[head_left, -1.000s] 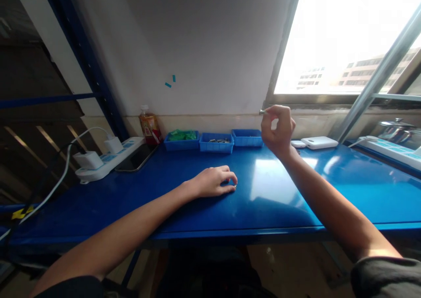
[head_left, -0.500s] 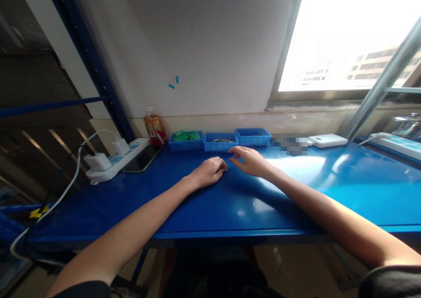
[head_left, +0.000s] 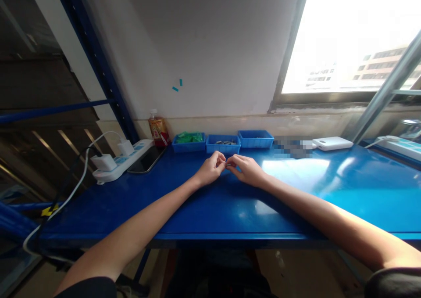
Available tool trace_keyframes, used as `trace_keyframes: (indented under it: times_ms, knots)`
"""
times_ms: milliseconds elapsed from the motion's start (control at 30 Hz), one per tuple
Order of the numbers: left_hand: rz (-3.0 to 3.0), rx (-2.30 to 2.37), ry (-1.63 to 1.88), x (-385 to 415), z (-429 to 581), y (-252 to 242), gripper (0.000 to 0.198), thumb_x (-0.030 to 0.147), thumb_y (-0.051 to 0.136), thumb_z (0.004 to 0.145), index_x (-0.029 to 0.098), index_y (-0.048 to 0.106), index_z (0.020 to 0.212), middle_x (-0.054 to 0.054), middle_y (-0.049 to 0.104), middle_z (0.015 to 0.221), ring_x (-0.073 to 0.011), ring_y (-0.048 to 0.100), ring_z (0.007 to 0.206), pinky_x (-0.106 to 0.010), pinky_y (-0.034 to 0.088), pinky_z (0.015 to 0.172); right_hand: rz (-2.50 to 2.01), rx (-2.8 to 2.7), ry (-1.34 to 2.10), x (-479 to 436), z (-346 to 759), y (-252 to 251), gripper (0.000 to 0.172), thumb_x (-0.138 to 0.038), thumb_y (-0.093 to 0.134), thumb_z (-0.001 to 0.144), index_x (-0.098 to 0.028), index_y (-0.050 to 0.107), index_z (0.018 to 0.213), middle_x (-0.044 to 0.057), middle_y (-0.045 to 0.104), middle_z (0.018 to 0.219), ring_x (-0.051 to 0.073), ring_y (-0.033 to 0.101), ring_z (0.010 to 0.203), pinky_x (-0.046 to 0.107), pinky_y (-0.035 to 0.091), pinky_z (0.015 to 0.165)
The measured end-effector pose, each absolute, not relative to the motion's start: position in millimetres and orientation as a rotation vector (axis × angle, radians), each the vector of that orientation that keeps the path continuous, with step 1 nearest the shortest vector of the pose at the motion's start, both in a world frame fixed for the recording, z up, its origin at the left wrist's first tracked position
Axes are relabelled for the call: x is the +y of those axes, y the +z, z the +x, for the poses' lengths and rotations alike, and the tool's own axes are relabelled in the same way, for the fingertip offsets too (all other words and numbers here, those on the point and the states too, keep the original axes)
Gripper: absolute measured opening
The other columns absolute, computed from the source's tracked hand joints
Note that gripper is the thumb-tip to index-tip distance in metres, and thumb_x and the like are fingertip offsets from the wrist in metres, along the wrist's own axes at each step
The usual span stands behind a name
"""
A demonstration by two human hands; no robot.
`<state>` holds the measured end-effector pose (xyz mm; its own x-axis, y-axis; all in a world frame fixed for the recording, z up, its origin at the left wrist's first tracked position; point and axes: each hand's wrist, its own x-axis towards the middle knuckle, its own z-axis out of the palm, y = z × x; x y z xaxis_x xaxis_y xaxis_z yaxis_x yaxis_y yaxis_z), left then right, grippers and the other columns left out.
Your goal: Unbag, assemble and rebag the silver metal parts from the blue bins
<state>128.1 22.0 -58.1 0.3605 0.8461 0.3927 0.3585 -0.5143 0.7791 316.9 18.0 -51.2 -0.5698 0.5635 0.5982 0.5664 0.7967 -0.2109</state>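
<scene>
My left hand [head_left: 211, 168] and my right hand [head_left: 245, 168] meet fingertip to fingertip above the blue table [head_left: 197, 214]. Both are closed in a pinch around something small between them, too tiny to name. Just behind them stands a blue tray [head_left: 222, 149] with small metallic pieces in it. To its left is a blue tray [head_left: 189, 147] holding green material, and to its right another blue tray [head_left: 255, 142] whose contents are hard to make out.
On the left lie a phone [head_left: 146, 159], a power strip [head_left: 110, 173] with plugged-in chargers, and a bottle [head_left: 159, 131]. A white device [head_left: 333, 143] and another power strip [head_left: 399, 149] sit at the right, near the metal post.
My right hand has moved in and closed its fingers, and now meets my left hand. The left fingers have turned toward it. The view has shifted slightly.
</scene>
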Motion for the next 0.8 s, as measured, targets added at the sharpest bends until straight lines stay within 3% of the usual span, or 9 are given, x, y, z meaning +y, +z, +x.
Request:
trace_keyframes:
  times_ms: [100, 200, 400, 500, 567, 633, 800]
  knots:
    - [2.077, 1.040, 1.065, 19, 127, -55, 0.013, 0.026, 0.045, 0.088, 0.020, 0.048, 0.099, -0.002, 0.065, 0.083, -0.0146, 0.062, 0.076, -0.027, 0.048, 0.071, -0.882, -2.230, 0.028, 20, 317, -50, 0.018, -0.032, 0.047, 0.093, -0.020, 0.059, 0.087, 0.004, 0.065, 0.083, 0.015, 0.059, 0.073, 0.024, 0.042, 0.067]
    - [2.273, 1.057, 1.047, 13, 126, -50, 0.025, 0.029, 0.053, 0.085, 0.020, 0.048, 0.108, -0.004, 0.066, 0.093, -0.0165, 0.063, 0.081, -0.026, 0.047, 0.069, -0.942, -2.184, 0.050, 21, 316, -52, 0.028, -0.032, 0.043, 0.094, -0.019, 0.056, 0.073, 0.003, 0.062, 0.074, 0.014, 0.056, 0.067, 0.024, 0.039, 0.062]
    - [2.502, 1.090, 1.058, 1, 131, -41, 0.014, 0.032, 0.051, 0.088, 0.020, 0.055, 0.093, -0.003, 0.065, 0.084, -0.0166, 0.062, 0.077, -0.026, 0.046, 0.070, -0.957, -2.193, 0.048, 15, 311, -52, 0.039, -0.036, 0.038, 0.096, -0.019, 0.049, 0.063, 0.002, 0.055, 0.065, 0.013, 0.052, 0.061, 0.023, 0.037, 0.059]
    - [2.448, 1.147, 1.078, 2, 132, -40, 0.020, 0.036, 0.047, 0.090, 0.018, 0.057, 0.093, -0.003, 0.065, 0.079, -0.0162, 0.061, 0.071, -0.026, 0.045, 0.067, -0.972, -2.168, 0.010, 12, 312, -50, 0.031, -0.036, 0.040, 0.095, -0.020, 0.054, 0.072, 0.002, 0.059, 0.071, 0.014, 0.055, 0.065, 0.024, 0.039, 0.061]
    - [2.362, 1.155, 1.087, 4, 130, -40, 0.026, 0.039, 0.043, 0.092, 0.017, 0.058, 0.091, -0.003, 0.065, 0.076, -0.0156, 0.060, 0.068, -0.025, 0.045, 0.065, -0.945, -2.143, -0.017, 12, 314, -48, 0.020, -0.036, 0.046, 0.093, -0.020, 0.057, 0.091, 0.002, 0.061, 0.077, 0.014, 0.058, 0.068, 0.024, 0.040, 0.062]
    - [2.290, 1.110, 1.079, 7, 129, -39, 0.031, 0.040, 0.040, 0.093, 0.017, 0.059, 0.086, -0.002, 0.065, 0.074, -0.0150, 0.059, 0.066, -0.025, 0.045, 0.065, -0.871, -2.153, -0.063, 12, 317, -48, 0.021, -0.034, 0.051, 0.091, -0.020, 0.054, 0.106, 0.002, 0.062, 0.083, 0.014, 0.059, 0.072, 0.023, 0.042, 0.063]
    - [2.192, 0.940, 1.052, 10, 129, -39, 0.039, 0.047, 0.039, 0.092, 0.015, 0.059, 0.081, -0.003, 0.064, 0.071, -0.0149, 0.058, 0.063, -0.025, 0.045, 0.064, -0.684, -2.183, -0.278, 11, 319, -46, 0.012, -0.028, 0.046, 0.093, -0.021, 0.056, 0.095, 0.003, 0.062, 0.081, 0.014, 0.060, 0.072, 0.024, 0.044, 0.066]
